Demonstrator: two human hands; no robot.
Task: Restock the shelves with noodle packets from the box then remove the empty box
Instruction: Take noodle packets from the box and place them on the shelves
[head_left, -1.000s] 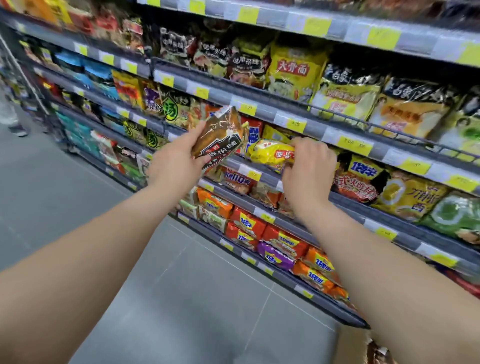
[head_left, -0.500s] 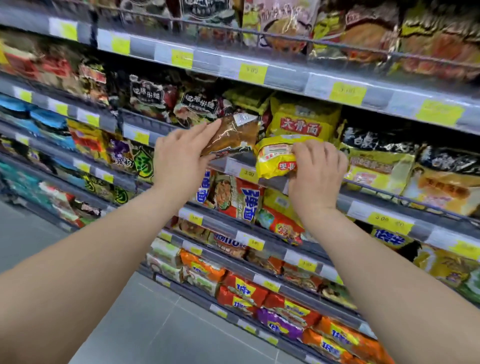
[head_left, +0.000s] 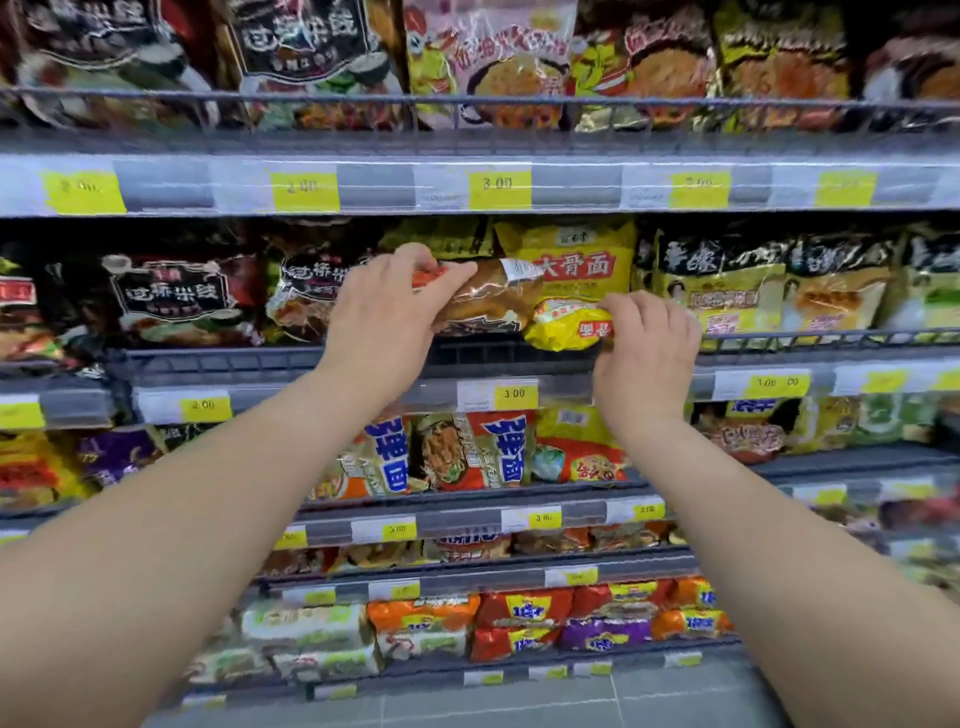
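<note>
Two packets (head_left: 488, 301) in left hand (head_left: 384, 322), right hand (head_left: 647, 353), at wire rail (head_left: 234, 358).

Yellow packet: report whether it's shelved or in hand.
In hand: the right hand grips the yellow packet, level with the shelf's front rail. Whether it rests on anything, cannot tell.

Two hands meet at mid-frame, the left hand (head_left: 384, 317) and the right hand (head_left: 647, 353). They hold two packets: one brown packet (head_left: 488, 301) and one yellow packet (head_left: 563, 327). Five price rails stack down the centre; the top rail (head_left: 171, 184) shows five yellow tags (head_left: 498, 189). Two black packets (head_left: 171, 296) stand mid-left, two red packets (head_left: 501, 452) with blue lettering stand lower centre, and one yellow bag (head_left: 576, 260) is behind the hands.
</note>
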